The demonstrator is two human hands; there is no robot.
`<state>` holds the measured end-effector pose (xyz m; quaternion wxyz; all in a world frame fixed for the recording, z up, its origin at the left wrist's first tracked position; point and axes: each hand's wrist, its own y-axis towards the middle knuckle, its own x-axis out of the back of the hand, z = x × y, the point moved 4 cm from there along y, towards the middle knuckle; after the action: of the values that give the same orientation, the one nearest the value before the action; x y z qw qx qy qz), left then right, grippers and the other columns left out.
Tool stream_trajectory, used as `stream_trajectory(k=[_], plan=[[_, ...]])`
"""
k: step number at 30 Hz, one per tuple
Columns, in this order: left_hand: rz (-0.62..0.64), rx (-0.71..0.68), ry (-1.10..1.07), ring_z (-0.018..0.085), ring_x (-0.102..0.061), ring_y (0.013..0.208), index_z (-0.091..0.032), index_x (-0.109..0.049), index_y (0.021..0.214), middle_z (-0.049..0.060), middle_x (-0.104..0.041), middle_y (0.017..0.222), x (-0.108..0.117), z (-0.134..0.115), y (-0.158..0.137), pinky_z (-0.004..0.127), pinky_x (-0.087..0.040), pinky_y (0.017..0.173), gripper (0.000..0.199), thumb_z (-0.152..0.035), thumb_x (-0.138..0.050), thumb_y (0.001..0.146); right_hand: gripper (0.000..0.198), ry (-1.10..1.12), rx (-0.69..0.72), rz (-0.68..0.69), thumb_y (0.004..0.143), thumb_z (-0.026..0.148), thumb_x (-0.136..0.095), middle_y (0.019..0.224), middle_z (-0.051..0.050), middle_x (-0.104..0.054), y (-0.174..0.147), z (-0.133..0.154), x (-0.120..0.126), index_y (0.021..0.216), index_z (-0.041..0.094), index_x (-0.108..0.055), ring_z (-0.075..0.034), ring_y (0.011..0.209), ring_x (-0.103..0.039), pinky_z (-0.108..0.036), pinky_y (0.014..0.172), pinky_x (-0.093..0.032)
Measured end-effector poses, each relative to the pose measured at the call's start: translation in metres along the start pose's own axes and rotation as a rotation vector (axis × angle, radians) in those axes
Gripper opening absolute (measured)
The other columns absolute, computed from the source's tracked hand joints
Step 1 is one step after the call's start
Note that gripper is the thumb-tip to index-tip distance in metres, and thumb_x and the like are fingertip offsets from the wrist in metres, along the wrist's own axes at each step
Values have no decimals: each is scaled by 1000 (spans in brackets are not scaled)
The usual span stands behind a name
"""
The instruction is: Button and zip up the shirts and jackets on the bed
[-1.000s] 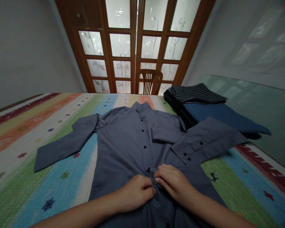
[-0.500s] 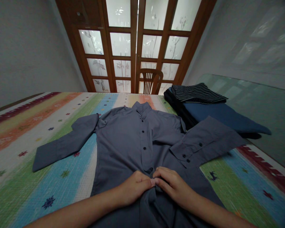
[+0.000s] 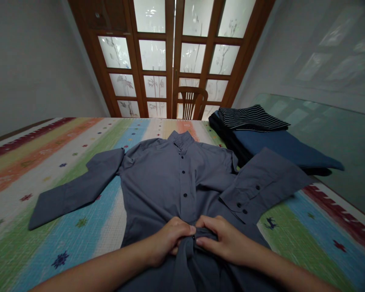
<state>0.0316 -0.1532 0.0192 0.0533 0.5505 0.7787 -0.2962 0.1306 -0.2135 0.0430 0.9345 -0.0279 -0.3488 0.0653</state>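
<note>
A grey button-up shirt (image 3: 158, 174) lies front up, collar away from me, sleeves out to both sides. Three dark buttons show down its placket above my hands. My left hand (image 3: 167, 239) pinches the placket low on the shirt, thumb on the fabric. Just right of it, my right hand (image 3: 222, 241) grips the same front edge between thumb and fingers. A dark button (image 3: 194, 237) shows between the two hands. The cloth is bunched and lifted there, and some fingers are hidden in its folds.
A striped, patterned tablecloth (image 3: 109, 227) covers the table. Folded clothes sit at the right: a dark blue garment (image 3: 276, 146) with a black striped one (image 3: 252, 117) on top. Behind the table stand a wooden chair (image 3: 190, 91) and glazed wooden doors (image 3: 173, 52).
My thumbs have moved slightly apart, and a button now shows between them. The shirt front is pulled a little, and its left-hand sleeve has shifted toward me and left.
</note>
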Motion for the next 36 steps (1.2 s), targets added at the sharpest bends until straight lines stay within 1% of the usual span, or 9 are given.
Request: stream_trajectory(k=[7, 11, 14, 18, 21, 24, 29, 32, 36], plan=[[64, 50, 84, 3, -17, 30, -16, -38, 42, -10, -27, 34, 4, 4, 1, 23, -6, 34, 35, -43, -54, 59, 14, -552, 62, -64, 75, 22, -43, 64, -2, -62, -1, -4, 0, 83, 19, -54, -14, 58, -56, -22, 51, -31], [246, 58, 329, 4, -18, 34, -17, -35, 44, -8, -27, 37, 6, 1, -2, 23, -10, 35, 41, -46, -48, 68, 15, -807, 3, -142, 75, 22, -41, 53, -2, -59, 3, -15, 18, 76, 18, -55, -15, 48, -53, -23, 45, -27], [382, 19, 593, 4, -16, 38, -17, -27, 43, -8, -21, 41, 4, -4, -5, 22, -12, 36, 43, -41, -45, 74, 24, -836, 4, -233, 73, 17, -41, 67, -3, -62, 4, -18, 35, 93, 18, -54, -16, 59, -56, -24, 50, -34], [483, -133, 798, 4, -21, 38, -16, -29, 44, -8, -22, 42, -5, -2, -8, 19, -17, 37, 39, -30, -45, 77, 51, -937, 154, -369, 68, 3, -36, 101, -10, -56, 0, -4, 35, 117, 16, -41, -21, 91, -51, -38, 79, -35], [453, -262, 900, 3, -28, 37, -15, -38, 47, -8, -30, 41, -9, 5, -7, 17, -20, 37, 31, -24, -48, 75, 50, -825, 334, -295, 69, 3, -34, 110, -9, -52, -5, 16, 18, 117, 18, -40, -20, 103, -43, -42, 92, -24], [406, -331, 975, 3, -30, 38, -15, -40, 47, -8, -33, 41, -10, 10, -7, 16, -21, 38, 29, -23, -52, 72, 44, -632, 375, -129, 69, 6, -36, 99, -4, -56, -10, 27, 2, 110, 19, -45, -15, 94, -47, -38, 96, -19], [414, -295, 967, 3, -29, 37, -15, -44, 49, -8, -33, 41, -8, 7, -7, 15, -22, 37, 26, -24, -51, 73, 11, -576, 206, -93, 76, 16, -42, 76, -3, -55, -5, 13, -3, 79, 18, -52, -15, 77, -48, -34, 84, -33], [408, -237, 893, 4, -30, 39, -15, -44, 51, -8, -34, 42, -6, 1, -7, 16, -23, 39, 28, -25, -45, 76, 13, -505, 97, -38, 79, 19, -40, 71, -3, -55, 0, 0, 0, 71, 17, -50, -15, 71, -49, -26, 66, -38], [148, -220, 800, 5, -27, 44, -15, -39, 53, -8, -31, 47, 6, -7, 1, 17, -21, 41, 27, -29, -41, 77, 16, -303, -22, -81, 82, 22, -37, 71, -2, -55, 4, -7, 11, 75, 17, -50, -14, 69, -50, -24, 63, -37]])
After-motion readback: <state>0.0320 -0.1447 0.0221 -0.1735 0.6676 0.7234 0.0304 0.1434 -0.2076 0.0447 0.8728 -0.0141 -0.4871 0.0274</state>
